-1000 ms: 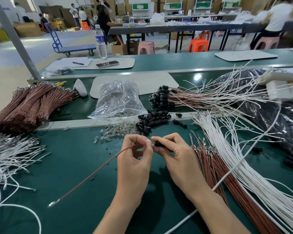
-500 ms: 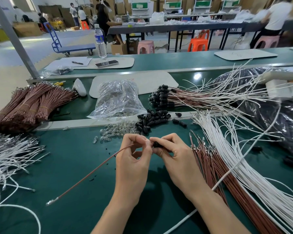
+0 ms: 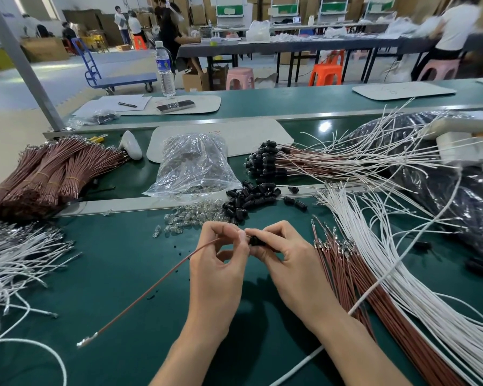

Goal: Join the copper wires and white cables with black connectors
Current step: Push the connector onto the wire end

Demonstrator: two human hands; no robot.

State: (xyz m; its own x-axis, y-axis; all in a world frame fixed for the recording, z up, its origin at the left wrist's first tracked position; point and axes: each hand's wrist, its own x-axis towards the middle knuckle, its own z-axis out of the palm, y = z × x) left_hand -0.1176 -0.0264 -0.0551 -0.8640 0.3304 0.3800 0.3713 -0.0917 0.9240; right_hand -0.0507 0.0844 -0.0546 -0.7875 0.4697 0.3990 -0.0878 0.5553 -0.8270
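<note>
- Our left hand (image 3: 218, 263) pinches one end of a copper wire (image 3: 151, 288) between thumb and fingertips, fingers curled.
- From that pinch the wire slants down and away to the left. Its metal terminal end lies on the green table (image 3: 117, 268).
- Our right hand (image 3: 287, 263) grips a black connector (image 3: 253, 240) with its fingers curled round it, right against the left fingertips.
- We cannot tell whether the wire end is already inside the connector; the fingers hide the joint.
- Just beyond both hands lies a heap of loose black connectors (image 3: 246, 199), with small clear bulbs (image 3: 184, 218) beside it, beyond the left hand.
- Further beyond the left hand sits a clear plastic bag (image 3: 193, 165).
- Right of our right hand, loose copper wires (image 3: 354, 277) lie next to a spread of white cables (image 3: 418, 296).
- Beyond the right hand, finished wires with black connectors (image 3: 265, 162) lie in a cluster.
- Far left of our left hand are bundled copper wires (image 3: 48, 174) and more white cables (image 3: 17, 260).
</note>
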